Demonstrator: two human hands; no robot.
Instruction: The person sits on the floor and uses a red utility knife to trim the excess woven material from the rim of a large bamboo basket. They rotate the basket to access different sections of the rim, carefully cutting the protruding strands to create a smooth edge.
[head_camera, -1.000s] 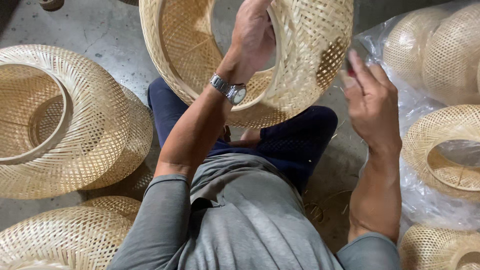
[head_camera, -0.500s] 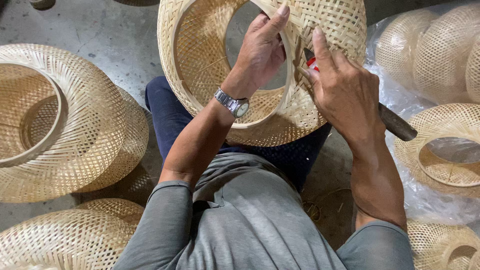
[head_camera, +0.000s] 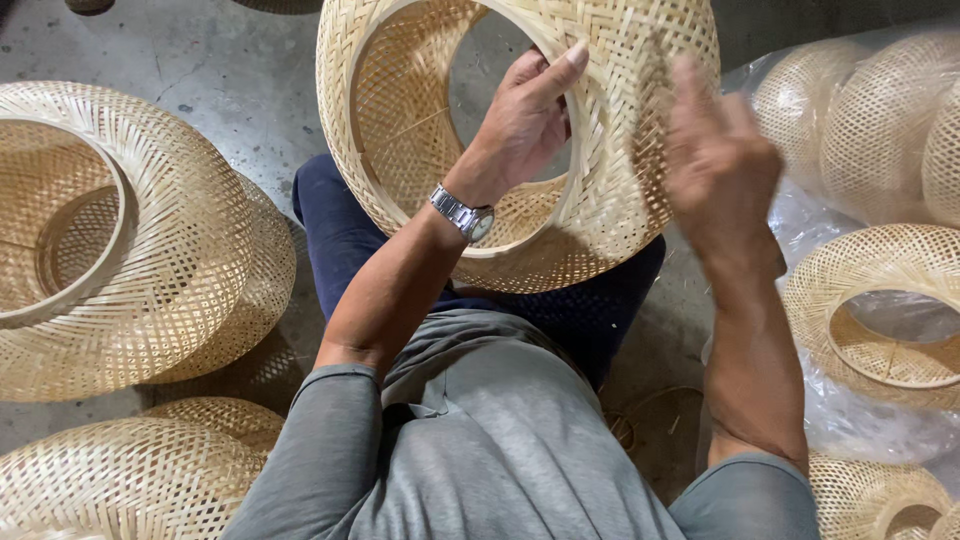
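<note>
I sit on the floor with a large round woven bamboo shade (head_camera: 400, 130) held up over my knees, its open ring facing me. My left hand (head_camera: 525, 120), with a metal wristwatch (head_camera: 462, 215) on that wrist, grips the shade's inner ring, fingers curled over the rim. My right hand (head_camera: 720, 165) is raised at the shade's outer right wall and is blurred by motion. Whether it holds anything I cannot tell.
Two stacked woven shades (head_camera: 150, 250) lie on the concrete floor (head_camera: 220, 60) at my left, and another (head_camera: 120, 480) at the bottom left. At the right, several more shades (head_camera: 880, 310) rest on and inside clear plastic sheeting (head_camera: 800, 225).
The shade has turned and shifted slightly. My right hand, pressed against the rim beside my left half a second ago with a dark-handled tool showing, has pulled off to the right.
</note>
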